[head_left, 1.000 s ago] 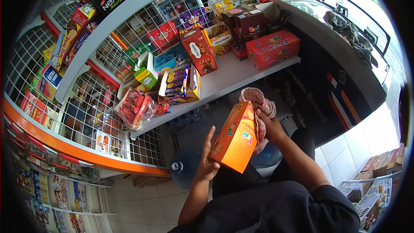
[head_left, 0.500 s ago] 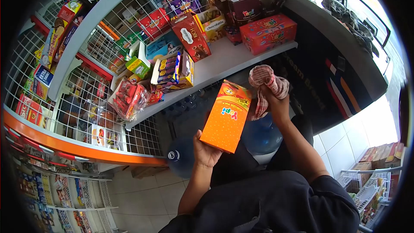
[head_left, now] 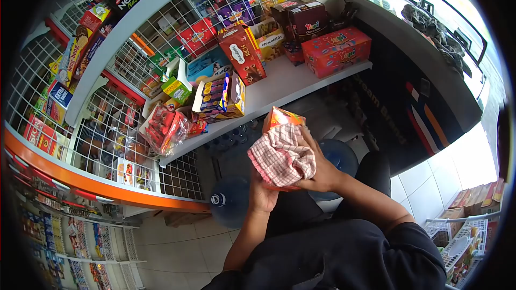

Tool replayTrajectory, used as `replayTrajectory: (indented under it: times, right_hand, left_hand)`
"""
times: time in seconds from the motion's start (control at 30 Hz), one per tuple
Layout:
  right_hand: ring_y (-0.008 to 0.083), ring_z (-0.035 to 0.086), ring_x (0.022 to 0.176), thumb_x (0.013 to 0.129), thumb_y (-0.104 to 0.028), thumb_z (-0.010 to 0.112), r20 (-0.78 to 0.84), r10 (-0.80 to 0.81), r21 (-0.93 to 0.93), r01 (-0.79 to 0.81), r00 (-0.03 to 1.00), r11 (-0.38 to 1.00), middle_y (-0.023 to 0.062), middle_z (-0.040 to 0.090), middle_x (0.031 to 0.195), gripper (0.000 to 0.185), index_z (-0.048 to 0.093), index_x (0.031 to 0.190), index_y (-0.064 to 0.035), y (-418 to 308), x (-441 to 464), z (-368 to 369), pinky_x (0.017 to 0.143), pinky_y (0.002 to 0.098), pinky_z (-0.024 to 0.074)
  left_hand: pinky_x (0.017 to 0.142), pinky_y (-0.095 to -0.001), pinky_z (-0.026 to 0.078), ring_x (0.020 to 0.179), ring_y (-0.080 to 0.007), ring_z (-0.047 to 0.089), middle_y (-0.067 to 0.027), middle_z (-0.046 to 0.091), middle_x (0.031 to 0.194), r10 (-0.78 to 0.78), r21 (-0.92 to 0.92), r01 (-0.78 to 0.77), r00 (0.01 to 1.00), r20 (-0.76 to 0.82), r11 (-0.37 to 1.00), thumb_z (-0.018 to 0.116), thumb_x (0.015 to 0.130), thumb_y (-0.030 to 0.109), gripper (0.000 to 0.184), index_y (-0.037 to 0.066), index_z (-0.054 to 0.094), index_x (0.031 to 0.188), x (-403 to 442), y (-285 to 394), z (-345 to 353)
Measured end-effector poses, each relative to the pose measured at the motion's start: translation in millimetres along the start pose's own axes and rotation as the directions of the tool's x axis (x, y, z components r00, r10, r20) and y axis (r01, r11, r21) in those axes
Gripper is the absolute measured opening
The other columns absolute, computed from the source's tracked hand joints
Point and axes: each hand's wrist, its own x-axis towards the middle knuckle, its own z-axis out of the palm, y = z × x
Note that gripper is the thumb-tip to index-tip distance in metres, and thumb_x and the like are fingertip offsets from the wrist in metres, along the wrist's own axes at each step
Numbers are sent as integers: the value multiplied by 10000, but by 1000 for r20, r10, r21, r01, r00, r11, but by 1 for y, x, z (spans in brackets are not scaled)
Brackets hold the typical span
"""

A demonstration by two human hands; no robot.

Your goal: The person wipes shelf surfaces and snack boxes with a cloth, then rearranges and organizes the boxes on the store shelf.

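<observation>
An orange Yupi box (head_left: 282, 116) is held upright in front of the body, its top end showing above a red-and-white checked cloth (head_left: 284, 156). The cloth lies spread over the face of the box and hides most of it. My left hand (head_left: 262, 194) grips the lower left side of the box, its fingers partly hidden behind the cloth. From the right, my right hand (head_left: 318, 169) is closed on the cloth and presses it against the box.
A white shelf (head_left: 285, 83) ahead bears a red Yupi box (head_left: 337, 52), a Chocolatos box (head_left: 242, 53) and other snack boxes. Blue water jugs (head_left: 231, 201) stand below it. At the left is a wire rack with an orange edge (head_left: 107, 185).
My right hand has brought the cloth leftward from beside the box onto its face. The box has turned more upright, and its orange front is now mostly covered.
</observation>
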Motion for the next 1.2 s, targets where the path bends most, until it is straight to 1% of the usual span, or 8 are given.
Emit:
replayTrajectory:
  times: [0.1, 0.2, 0.3, 0.43, 0.7, 0.9, 1.07, 1.2]
  right_hand:
    - [364, 128, 1311, 673, -323, 690, -157, 41, 137, -19, 987, 990, 185, 235, 1377, 802, 308, 1319, -38, 30, 3, 6, 1066, 430, 96]
    - [235, 300, 1240, 699, -147, 683, -225, 361, 601, -163, 905, 782, 141, 322, 1307, 710, 301, 1280, -6, 61, 2, 17, 1020, 336, 239]
    - [206, 549, 1010, 807, -172, 589, -109, 622, 965, -68, 775, 254, 131, 507, 1144, 511, 359, 1231, -3, 36, 8, -7, 878, 320, 435]
    - [230, 608, 914, 877, -428, 440, 198, 688, 958, 12, 699, -288, 124, 578, 1080, 487, 452, 1164, -35, 47, 3, 1, 819, 346, 486]
    - [225, 602, 935, 877, -522, 371, 54, 676, 954, 161, 735, -252, 105, 587, 1074, 542, 468, 1154, -66, 28, 0, 18, 823, 350, 486]
    - [166, 611, 847, 884, -399, 473, 103, 704, 993, -116, 703, -29, 74, 598, 962, 398, 457, 1105, -68, 13, 8, 20, 746, 308, 507]
    - [151, 583, 916, 898, -313, 490, 190, 723, 974, -218, 664, -57, 80, 571, 1039, 389, 422, 1151, -26, -9, 0, 33, 791, 286, 483]
    - [150, 593, 893, 886, -225, 526, 227, 711, 968, -238, 666, -86, 89, 562, 1053, 343, 421, 1141, -21, -7, -6, 37, 768, 280, 498]
  left_hand:
    - [926, -358, 437, 1197, -228, 413, -94, 345, 1348, -34, -70, 39, 997, 66, 997, 601, 773, 411, 783, 102, 202, 1372, -3, 4, -5]
    - [905, -382, 443, 1136, -246, 469, -110, 422, 1282, -97, -135, 118, 984, 151, 984, 553, 779, 447, 712, 72, 289, 1323, -8, 1, -14]
    - [897, -415, 440, 1082, -275, 521, -142, 496, 1223, -175, -439, 316, 927, 331, 841, 497, 775, 527, 710, 34, 387, 1273, -7, 1, -21]
    - [942, -424, 401, 1129, -281, 481, -150, 460, 1257, -184, -295, 255, 951, 249, 921, 519, 759, 545, 758, 42, 352, 1300, -11, -6, -5]
    - [975, -337, 378, 1216, -199, 381, -82, 324, 1349, 52, -110, -32, 981, 188, 993, 705, 668, 429, 957, 89, 162, 1379, -13, 4, 30]
    - [1019, -339, 292, 1261, -196, 301, -83, 266, 1373, 216, 105, -244, 951, 220, 964, 699, 664, 441, 984, 72, 136, 1383, -4, -8, 22]
    - [1041, -367, 221, 1289, -221, 242, -129, 229, 1392, 328, 395, -407, 910, 254, 823, 573, 675, 669, 1043, 35, 137, 1379, 6, 1, 25]
    - [1044, -360, 212, 1296, -225, 238, -138, 214, 1411, 277, 443, -408, 902, 332, 798, 588, 715, 608, 996, 30, 134, 1386, 12, 14, 16]
